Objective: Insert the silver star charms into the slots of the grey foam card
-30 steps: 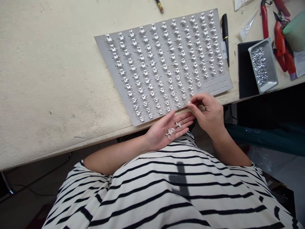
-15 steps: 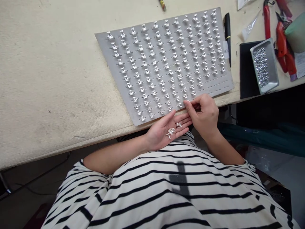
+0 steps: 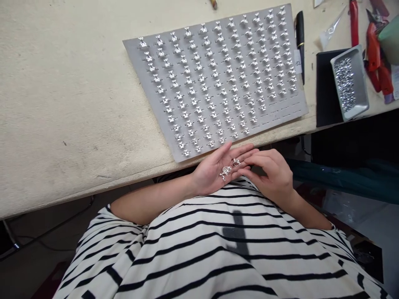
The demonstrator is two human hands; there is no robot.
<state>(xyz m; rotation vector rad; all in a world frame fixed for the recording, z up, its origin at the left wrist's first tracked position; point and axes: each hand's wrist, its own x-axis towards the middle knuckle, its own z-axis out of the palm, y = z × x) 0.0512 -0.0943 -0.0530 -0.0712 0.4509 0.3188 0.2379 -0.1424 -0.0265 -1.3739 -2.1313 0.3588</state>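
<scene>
My left hand [image 3: 212, 172] lies palm up below the board's near edge, its fingers stretched out flat. Several loose silver rings [image 3: 226, 170] rest on that palm and at the base of the fingers. My right hand [image 3: 270, 172] is over the left fingertips, thumb and index finger a little apart beside the rings; nothing shows between them. Beyond both hands, a grey foam board [image 3: 137, 54] bears rows of silver rings standing in slits. At its near right corner the slits hold no rings.
The board lies on a pale worktable [image 3: 77, 104]. To its right are a black pen [image 3: 299, 31], a grey tray [image 3: 361, 89] of small shiny pieces on a black pad [image 3: 326, 91], and red-handled pliers [image 3: 375, 54]. The table's front edge runs just beyond my hands.
My right hand has moved from the board's near edge down to my left fingers, and its pinch has opened. A ring now stands in the slit where it was. The view shifted slightly.
</scene>
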